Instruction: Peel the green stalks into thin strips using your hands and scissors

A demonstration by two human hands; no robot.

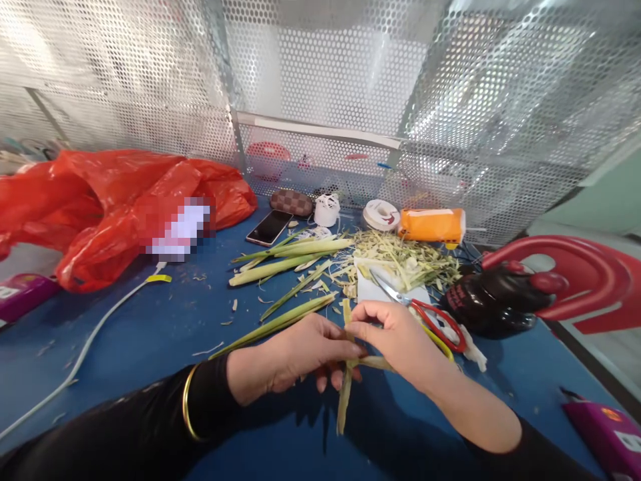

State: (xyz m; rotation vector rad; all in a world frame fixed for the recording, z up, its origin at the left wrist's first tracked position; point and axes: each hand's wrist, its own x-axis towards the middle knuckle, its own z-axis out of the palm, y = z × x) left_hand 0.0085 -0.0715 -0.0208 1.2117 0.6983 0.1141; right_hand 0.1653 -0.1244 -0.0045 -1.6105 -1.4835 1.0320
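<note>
Crossed strips of pale dried leaf [343, 401] are between my two hands, over the front middle of the blue table. My left hand [295, 354] is closed on them, its thumb pressing where the strips cross. With thumb and forefinger, my right hand [395, 337] pinches the upper end of the upright strip. One strip points down toward me and another runs right beneath my right hand. Long green leaf stalks [285, 324] lie just beyond my left hand. Scissors with red handles [441, 324] rest past my right hand, beside a yellow-handled tool [443, 344].
A pile of leaf shreds [410, 260] lies behind the scissors. Around it are a ribbon spool [381, 215], an orange packet [431, 226] and a dark glossy bear-shaped object [493, 300]. A phone [269, 228], red plastic bag [115, 194] and white cable [95, 351] are leftward.
</note>
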